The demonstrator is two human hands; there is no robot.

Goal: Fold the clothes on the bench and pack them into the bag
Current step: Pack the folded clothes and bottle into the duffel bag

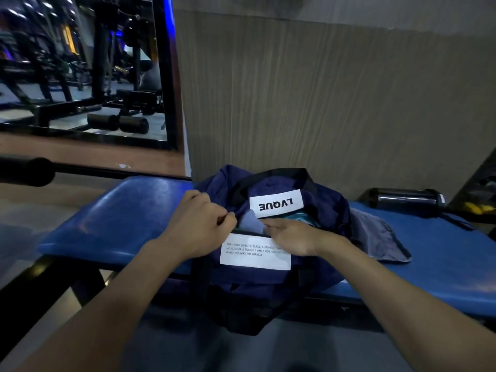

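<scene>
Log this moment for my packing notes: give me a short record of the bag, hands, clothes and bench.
bag: navy, on the blue bench, mouth open
left hand: pinches the bag's near-left rim
right hand: fingers at the opening's near edge, grip unclear
clothes inside: pale blue piece visible
grey cloth: on the bench, right of the bag
bottle: black, lying far right

A white patch [276,203] on the far side of the navy bag [316,275] is showing "LVQUE", upside down. A larger white patch [255,257] on the near side is carrying small print, partly readable: "QUALITY, CLASS, A FASHION…", "NO LONGER A…", "WHILE THE WAS THE MIRACLE".
</scene>
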